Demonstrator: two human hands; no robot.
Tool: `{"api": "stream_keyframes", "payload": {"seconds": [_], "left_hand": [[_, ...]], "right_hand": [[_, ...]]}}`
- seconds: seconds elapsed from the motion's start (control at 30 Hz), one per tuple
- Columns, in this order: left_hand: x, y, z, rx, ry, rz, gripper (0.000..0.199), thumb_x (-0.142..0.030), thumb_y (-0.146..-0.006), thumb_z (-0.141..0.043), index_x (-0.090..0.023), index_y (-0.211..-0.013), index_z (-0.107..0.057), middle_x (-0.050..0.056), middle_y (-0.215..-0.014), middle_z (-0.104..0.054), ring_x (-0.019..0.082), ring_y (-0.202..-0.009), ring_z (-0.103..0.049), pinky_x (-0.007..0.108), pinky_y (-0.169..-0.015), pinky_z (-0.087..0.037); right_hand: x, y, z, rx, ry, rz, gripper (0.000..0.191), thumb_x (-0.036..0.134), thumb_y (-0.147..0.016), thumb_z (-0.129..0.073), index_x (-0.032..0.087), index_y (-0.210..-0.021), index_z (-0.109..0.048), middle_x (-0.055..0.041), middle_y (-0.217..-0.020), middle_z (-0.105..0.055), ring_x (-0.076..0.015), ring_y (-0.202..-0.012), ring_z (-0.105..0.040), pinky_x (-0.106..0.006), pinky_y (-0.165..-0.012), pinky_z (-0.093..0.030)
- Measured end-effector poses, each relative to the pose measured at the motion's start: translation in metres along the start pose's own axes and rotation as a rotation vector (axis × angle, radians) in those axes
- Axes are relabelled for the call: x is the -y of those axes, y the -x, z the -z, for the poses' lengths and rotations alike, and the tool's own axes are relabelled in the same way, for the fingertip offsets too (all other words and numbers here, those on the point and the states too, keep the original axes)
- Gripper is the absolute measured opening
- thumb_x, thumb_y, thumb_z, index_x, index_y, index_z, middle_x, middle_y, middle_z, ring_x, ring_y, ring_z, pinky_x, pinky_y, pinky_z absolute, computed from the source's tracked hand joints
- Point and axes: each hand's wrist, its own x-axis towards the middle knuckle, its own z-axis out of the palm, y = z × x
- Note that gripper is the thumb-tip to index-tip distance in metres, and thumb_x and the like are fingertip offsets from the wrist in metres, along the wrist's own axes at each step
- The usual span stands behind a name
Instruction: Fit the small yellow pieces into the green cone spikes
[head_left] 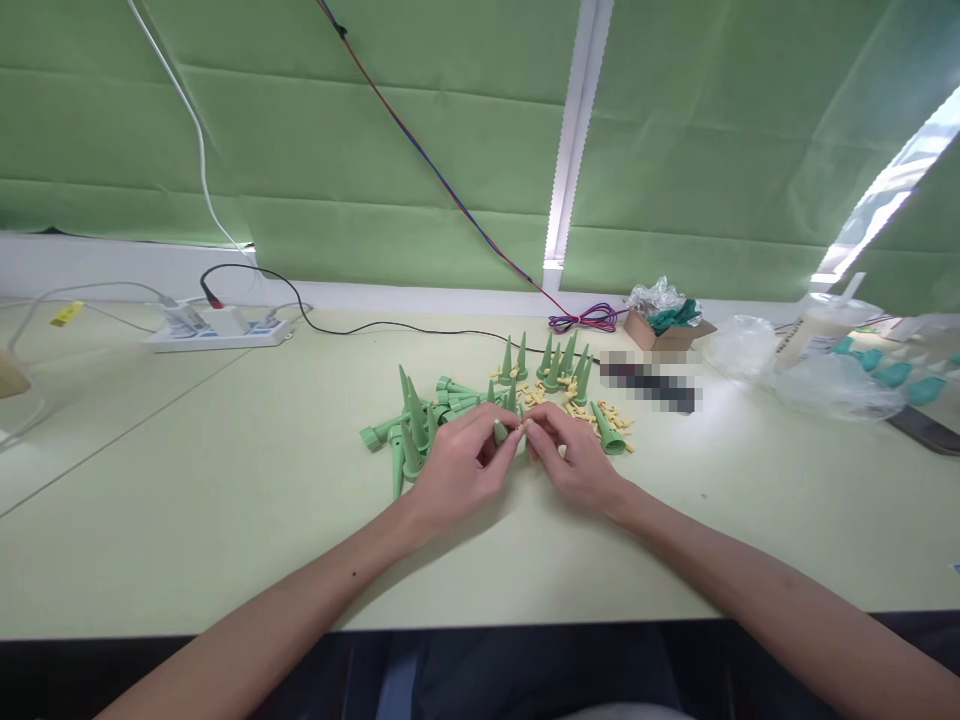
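Observation:
My left hand (466,462) is closed around a green cone (500,432), whose tip shows between the fingers. Close beside it, my right hand (574,458) pinches a small yellow piece (524,424) against the cone's other end, partly hidden by the fingertips. To the left lies a pile of green cones (415,415), some upright, some on their sides. Behind my hands stand several upright green cones (553,370) among small yellow pieces (534,394). Another green cone (608,430) lies tilted by my right hand.
A power strip (217,335) sits at the back left, with a black cable (390,325) running right. Toward the back right are a cardboard box (664,333), plastic bags (741,347), a drink cup (817,325) and a dark phone (924,430).

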Motion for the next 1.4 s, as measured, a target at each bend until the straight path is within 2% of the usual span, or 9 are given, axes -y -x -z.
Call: {"api": "stream_keyframes", "payload": {"seconds": [0.2, 0.4, 0.57, 0.7, 0.8, 1.1, 1.23, 1.4], "left_hand": [[0.0000, 0.0003, 0.0000, 0.048, 0.024, -0.032, 0.007, -0.014, -0.091, -0.056, -0.019, -0.095, -0.059, 0.001, -0.085, -0.066, 0.007, -0.056, -0.049, 0.020, -0.049, -0.042], [-0.0007, 0.0006, 0.0005, 0.080, 0.037, -0.045, 0.007, -0.015, -0.091, -0.055, -0.019, -0.095, -0.060, 0.002, -0.087, -0.066, 0.007, -0.056, -0.049, 0.021, -0.050, -0.043], [-0.0002, 0.0010, 0.0000, 0.070, 0.029, -0.027, 0.006, -0.016, -0.091, -0.055, -0.019, -0.094, -0.060, 0.003, -0.087, -0.067, 0.008, -0.057, -0.051, 0.022, -0.050, -0.043], [0.0007, 0.0009, -0.0006, 0.020, -0.003, -0.010, 0.005, -0.016, -0.092, -0.056, -0.019, -0.093, -0.060, 0.001, -0.084, -0.066, 0.008, -0.055, -0.051, 0.022, -0.051, -0.043], [0.0007, 0.0005, -0.0006, -0.001, -0.009, -0.003, 0.004, -0.016, -0.092, -0.056, -0.019, -0.092, -0.060, 0.001, -0.085, -0.066, 0.007, -0.054, -0.050, 0.023, -0.051, -0.043], [-0.0007, 0.0008, 0.0008, 0.067, 0.019, -0.034, 0.007, -0.014, -0.091, -0.055, -0.019, -0.095, -0.060, 0.001, -0.086, -0.066, 0.008, -0.058, -0.050, 0.021, -0.050, -0.043], [-0.0002, 0.0008, 0.0008, 0.081, 0.027, -0.039, 0.007, -0.014, -0.091, -0.055, -0.019, -0.095, -0.059, 0.002, -0.087, -0.066, 0.008, -0.059, -0.051, 0.021, -0.051, -0.044], [0.0003, 0.0010, 0.0001, 0.063, 0.013, -0.017, 0.007, -0.015, -0.092, -0.055, -0.019, -0.094, -0.059, 0.002, -0.086, -0.066, 0.008, -0.058, -0.051, 0.021, -0.050, -0.043]], "right_hand": [[-0.0007, -0.0014, -0.0003, -0.017, 0.072, 0.009, 0.029, 0.030, -0.100, -0.038, 0.022, -0.072, -0.041, 0.0033, -0.061, -0.048, -0.0116, -0.054, -0.043, -0.025, -0.057, -0.034], [-0.0049, -0.0015, -0.0020, -0.027, 0.151, 0.012, 0.038, 0.034, -0.101, -0.036, 0.021, -0.065, -0.034, 0.0048, -0.056, -0.038, -0.0109, -0.051, -0.034, -0.027, -0.054, -0.028], [-0.0042, -0.0012, -0.0026, -0.039, 0.137, -0.021, 0.040, 0.037, -0.102, -0.033, 0.021, -0.065, -0.038, 0.0041, -0.055, -0.042, -0.0115, -0.051, -0.038, -0.027, -0.055, -0.031], [-0.0003, -0.0005, -0.0012, -0.028, 0.073, -0.053, 0.028, 0.037, -0.102, -0.035, 0.022, -0.082, -0.048, 0.0044, -0.057, -0.049, -0.0124, -0.051, -0.044, -0.026, -0.055, -0.034], [0.0007, -0.0004, -0.0005, -0.001, 0.041, -0.051, 0.022, 0.037, -0.102, -0.036, 0.022, -0.092, -0.049, 0.0053, -0.056, -0.049, -0.0125, -0.050, -0.045, -0.026, -0.055, -0.035], [-0.0007, -0.0015, -0.0012, 0.005, 0.087, -0.017, 0.032, 0.033, -0.102, -0.035, 0.022, -0.071, -0.037, 0.0043, -0.059, -0.043, -0.0117, -0.053, -0.039, -0.026, -0.056, -0.031], [-0.0019, -0.0025, -0.0021, 0.008, 0.122, -0.011, 0.036, 0.034, -0.102, -0.034, 0.022, -0.068, -0.034, 0.0046, -0.058, -0.039, -0.0115, -0.052, -0.034, -0.027, -0.056, -0.030], [-0.0034, -0.0024, -0.0033, -0.023, 0.144, -0.019, 0.037, 0.036, -0.102, -0.033, 0.022, -0.068, -0.037, 0.0044, -0.057, -0.039, -0.0119, -0.052, -0.036, -0.026, -0.056, -0.030]]}}
